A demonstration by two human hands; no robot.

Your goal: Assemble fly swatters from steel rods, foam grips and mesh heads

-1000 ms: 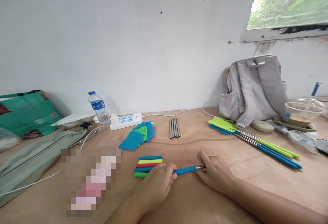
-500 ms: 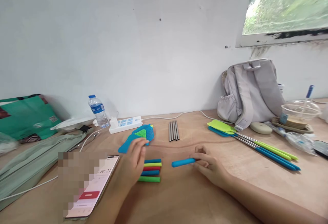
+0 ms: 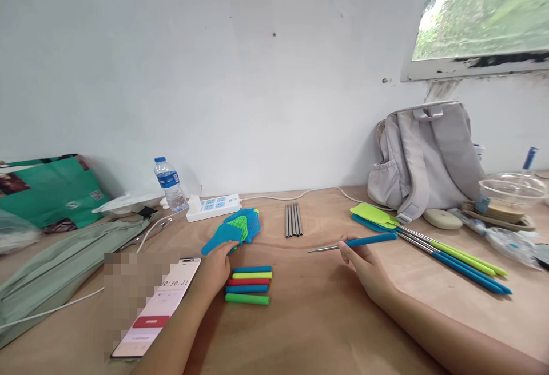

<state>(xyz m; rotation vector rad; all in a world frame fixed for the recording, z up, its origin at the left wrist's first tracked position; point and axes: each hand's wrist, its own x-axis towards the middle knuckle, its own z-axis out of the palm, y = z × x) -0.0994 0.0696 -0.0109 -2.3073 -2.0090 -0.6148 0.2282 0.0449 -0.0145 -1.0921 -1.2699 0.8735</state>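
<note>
My right hand (image 3: 363, 260) is closed around a thin metal rod (image 3: 321, 248) with a blue handle (image 3: 372, 240). The handle points right and the bare metal tip points left, held above the table. My left hand (image 3: 218, 267) reaches to the pile of fly swatter heads, its fingers closed at the near edge of a blue fly swatter head (image 3: 221, 236). A green mesh head (image 3: 239, 226) lies partly under the blue ones. Just right of that hand lie several coloured handle sleeves, among them a red sleeve (image 3: 251, 282) and a green sleeve (image 3: 247, 299).
Several steel tubes (image 3: 294, 220) lie side by side mid-table. Fly swatters with lime heads (image 3: 372, 214) and blue grips (image 3: 467, 272) lie at right, before a grey backpack (image 3: 429, 158). A phone (image 3: 158, 312), power strip (image 3: 214, 208), water bottle (image 3: 169, 183) and drink cup (image 3: 508, 198) stand around.
My left hand has let go of the blue handle and moved left to the fly swatter heads. My right hand has turned the rod, so its blue handle now points right.
</note>
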